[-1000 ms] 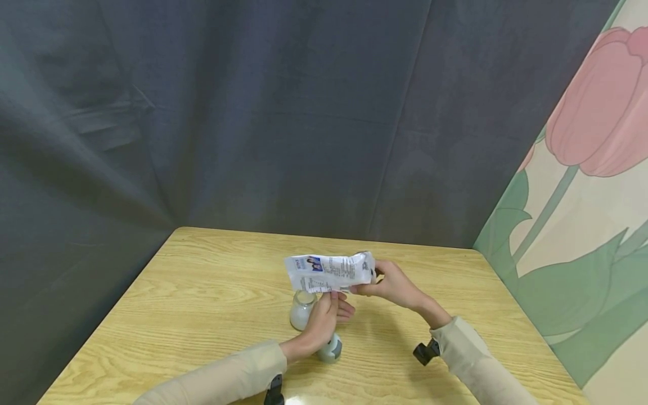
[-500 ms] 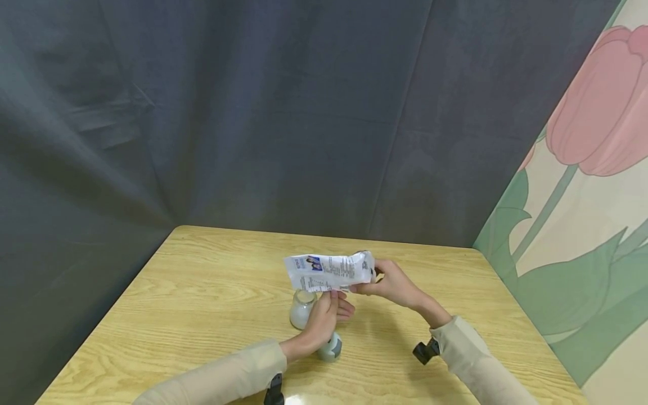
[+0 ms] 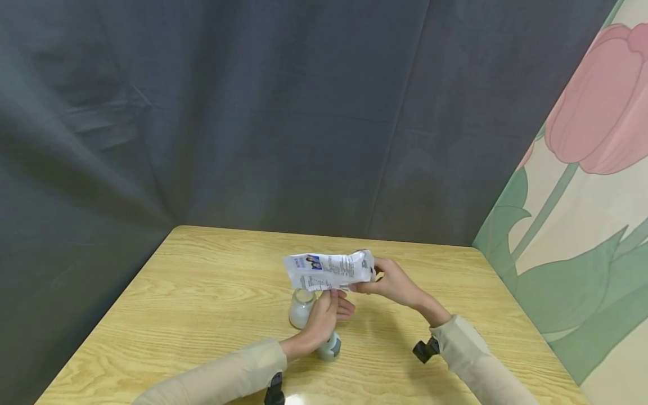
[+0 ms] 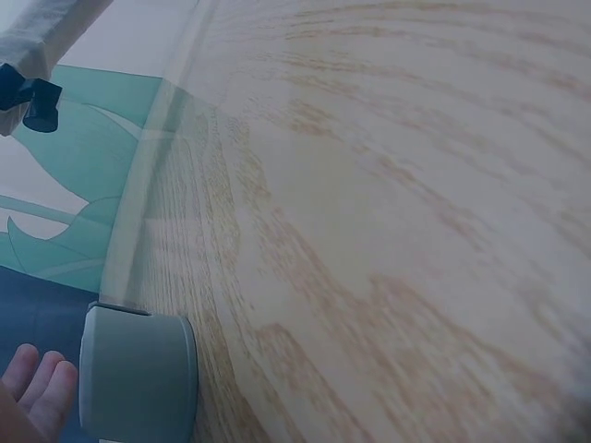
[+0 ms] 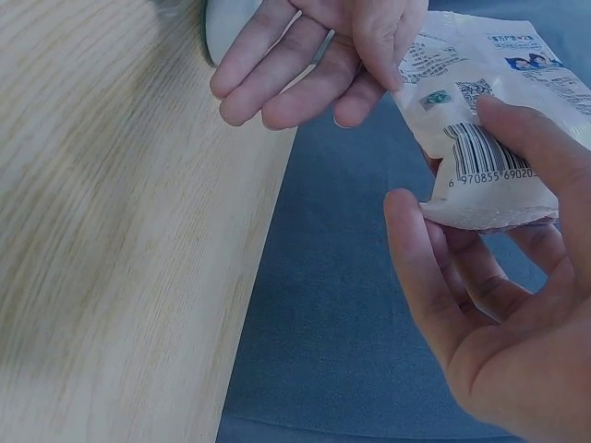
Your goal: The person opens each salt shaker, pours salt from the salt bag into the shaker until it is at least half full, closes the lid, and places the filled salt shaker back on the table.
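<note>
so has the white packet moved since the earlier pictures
No, not visibly: in the head view, the white packet keeps the same place against the jar and the far edge of the table.

Left sleeve (image 3: 212, 378) and right sleeve (image 3: 483, 368) were cut long, in pale beige cloth marked by soft creases. Left cuff (image 3: 270, 355) and right cuff (image 3: 448, 333) were finished plainly and worn slightly loose. Small black left wrist camera (image 3: 274, 391) was matched by small black right wrist camera (image 3: 426, 350), formed with blunt, rounded end. Left hand (image 3: 324, 319) and right hand (image 3: 398, 286) were left bare.
</note>
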Tool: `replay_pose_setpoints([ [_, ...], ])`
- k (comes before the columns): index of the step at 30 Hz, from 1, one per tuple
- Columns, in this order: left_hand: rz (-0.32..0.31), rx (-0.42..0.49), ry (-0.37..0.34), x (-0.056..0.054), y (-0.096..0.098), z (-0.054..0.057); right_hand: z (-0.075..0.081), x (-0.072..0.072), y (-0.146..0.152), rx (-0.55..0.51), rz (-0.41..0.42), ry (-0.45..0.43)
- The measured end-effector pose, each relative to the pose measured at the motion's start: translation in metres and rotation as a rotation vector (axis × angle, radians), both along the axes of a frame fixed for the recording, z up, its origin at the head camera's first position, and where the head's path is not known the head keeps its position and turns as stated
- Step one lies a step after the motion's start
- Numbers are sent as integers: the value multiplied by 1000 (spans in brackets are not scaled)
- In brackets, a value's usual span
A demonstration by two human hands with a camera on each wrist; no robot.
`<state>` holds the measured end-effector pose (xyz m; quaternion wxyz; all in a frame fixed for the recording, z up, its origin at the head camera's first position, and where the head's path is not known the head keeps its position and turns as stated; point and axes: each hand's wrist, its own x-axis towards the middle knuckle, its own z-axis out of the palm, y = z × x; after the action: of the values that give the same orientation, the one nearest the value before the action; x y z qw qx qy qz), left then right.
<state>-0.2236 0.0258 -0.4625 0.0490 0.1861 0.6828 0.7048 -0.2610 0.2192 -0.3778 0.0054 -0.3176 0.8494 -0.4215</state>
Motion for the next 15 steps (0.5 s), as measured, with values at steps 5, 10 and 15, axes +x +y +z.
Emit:
replay_pose_setpoints([
  [5,-7,19,-8,10,-2,19,1,0,-1,-7,2,4],
  [10,-8,24,-4,17,-4,33,4,2,-3,7,-27,9],
  [15,-6,35,-3,17,-4,32,19,13,-9,15,-30,11],
])
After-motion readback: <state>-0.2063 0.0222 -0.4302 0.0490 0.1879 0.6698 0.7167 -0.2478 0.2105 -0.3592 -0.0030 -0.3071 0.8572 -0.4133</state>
